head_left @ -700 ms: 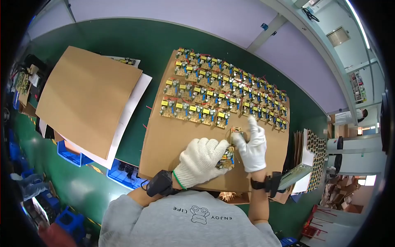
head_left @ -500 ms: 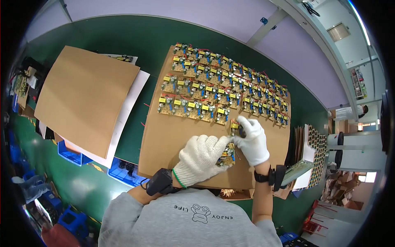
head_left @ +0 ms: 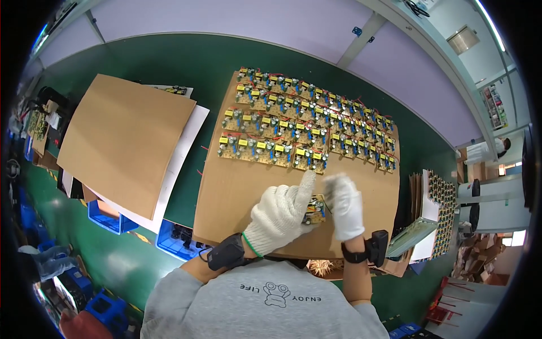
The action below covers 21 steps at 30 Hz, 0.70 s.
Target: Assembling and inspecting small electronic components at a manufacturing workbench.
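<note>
My left hand (head_left: pixel 276 214), in a white knitted glove with green trim, is closed around a small circuit board (head_left: pixel 315 211) carrying yellow and blue parts. Its index finger points up toward the rows of boards. Beside it, to the right, my right hand (head_left: pixel 345 208) in a white glove is raised above the cardboard sheet (head_left: pixel 226 198). Motion smears its fingers, so I cannot make out whether they hold anything. Ahead of both hands lie several rows of similar circuit boards (head_left: pixel 271 124) with yellow components and red wires. One board (head_left: pixel 318 161) sits just beyond my left fingertip.
On the left, a brown cardboard sheet (head_left: pixel 124 141) covers white sheets (head_left: pixel 183 147) on the green table (head_left: pixel 152 53). Blue bins (head_left: pixel 175 240) stand below the table edge. At right, upright cardboard and a stack of boards (head_left: pixel 442 209) stand close to my right forearm.
A board that was between my hands now sits at the end of the nearest left row. My left index finger has straightened, and my right hand has drawn back slightly toward me.
</note>
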Each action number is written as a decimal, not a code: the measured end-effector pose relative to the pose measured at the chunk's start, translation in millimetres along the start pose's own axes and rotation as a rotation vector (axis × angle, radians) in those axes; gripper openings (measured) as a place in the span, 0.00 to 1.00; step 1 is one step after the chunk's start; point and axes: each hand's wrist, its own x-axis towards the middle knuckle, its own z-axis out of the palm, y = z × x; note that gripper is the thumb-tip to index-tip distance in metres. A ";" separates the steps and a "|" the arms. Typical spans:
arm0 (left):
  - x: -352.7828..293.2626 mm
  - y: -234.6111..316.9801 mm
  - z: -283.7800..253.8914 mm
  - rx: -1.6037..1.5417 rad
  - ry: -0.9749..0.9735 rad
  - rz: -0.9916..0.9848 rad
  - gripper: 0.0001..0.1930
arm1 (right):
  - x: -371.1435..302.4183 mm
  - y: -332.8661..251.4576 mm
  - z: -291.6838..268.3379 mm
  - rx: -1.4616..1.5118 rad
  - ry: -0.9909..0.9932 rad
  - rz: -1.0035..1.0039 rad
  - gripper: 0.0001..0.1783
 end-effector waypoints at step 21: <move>15.2 19.1 -6.1 -0.127 -0.045 0.002 0.28 | 13.2 13.0 -29.8 -0.726 0.171 -0.171 0.23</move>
